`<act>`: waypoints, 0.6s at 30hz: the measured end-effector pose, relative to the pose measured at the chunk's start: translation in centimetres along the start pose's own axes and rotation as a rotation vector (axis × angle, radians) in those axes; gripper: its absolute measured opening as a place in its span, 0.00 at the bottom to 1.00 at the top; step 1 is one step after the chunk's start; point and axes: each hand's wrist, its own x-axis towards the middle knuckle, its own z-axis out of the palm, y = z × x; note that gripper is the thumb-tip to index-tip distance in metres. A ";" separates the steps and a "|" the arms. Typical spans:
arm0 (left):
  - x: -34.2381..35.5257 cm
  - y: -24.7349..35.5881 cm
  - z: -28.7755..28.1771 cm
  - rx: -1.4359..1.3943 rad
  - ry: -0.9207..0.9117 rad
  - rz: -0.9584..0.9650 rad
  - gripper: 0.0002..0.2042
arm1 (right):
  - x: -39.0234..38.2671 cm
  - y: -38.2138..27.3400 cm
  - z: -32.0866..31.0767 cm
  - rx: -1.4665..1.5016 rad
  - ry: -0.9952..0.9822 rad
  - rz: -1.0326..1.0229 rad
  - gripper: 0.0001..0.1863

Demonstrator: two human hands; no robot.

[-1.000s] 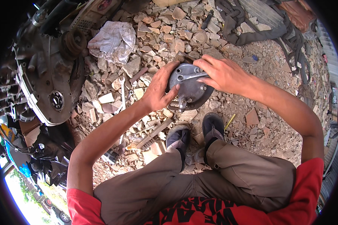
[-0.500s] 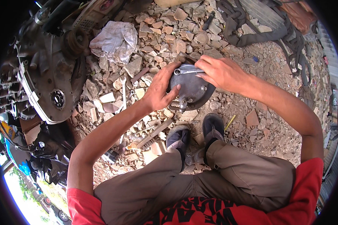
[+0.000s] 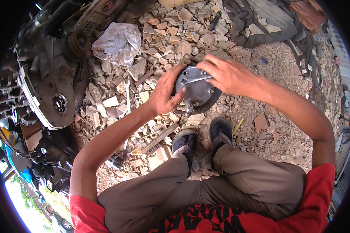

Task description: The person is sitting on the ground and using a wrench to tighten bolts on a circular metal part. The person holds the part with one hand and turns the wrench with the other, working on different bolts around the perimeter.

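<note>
Ahead of my feet is a round dark metal housing (image 3: 195,92) with bolts and small fittings on its face. My left hand (image 3: 164,90) is closed around its left edge, the thumb resting on the face. In my right hand (image 3: 230,76) is a silver wrench (image 3: 195,79), pinched near its right end by the fingers. The wrench's ring end sits over a bolt at the housing's upper left. Just above that ring, another bolt head or stud shows uncovered. My right fingers hide the wrench's other end.
Broken tile and stone rubble (image 3: 184,31) surrounds the housing. Another wrench (image 3: 128,97) lies left of my left hand. A large greasy engine (image 3: 52,83) stands at far left, with a white rag (image 3: 118,43) beyond it. Dark straps (image 3: 274,37) lie at upper right.
The wrench's ring end has shifted from the upper bolt to the one just below it, uncovering the upper one. My right hand moved slightly left; my left hand stays put.
</note>
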 end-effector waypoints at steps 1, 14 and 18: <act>0.0 0.0 0.0 0.006 -0.002 0.002 0.33 | -0.1 -0.4 -0.2 0.007 0.015 0.033 0.17; 0.0 0.0 -0.1 0.014 -0.001 0.014 0.32 | 0.2 -0.6 -0.8 -0.032 -0.056 0.074 0.18; 0.1 0.1 0.0 0.008 -0.004 0.001 0.32 | 0.1 -0.4 -0.4 -0.006 -0.036 0.019 0.18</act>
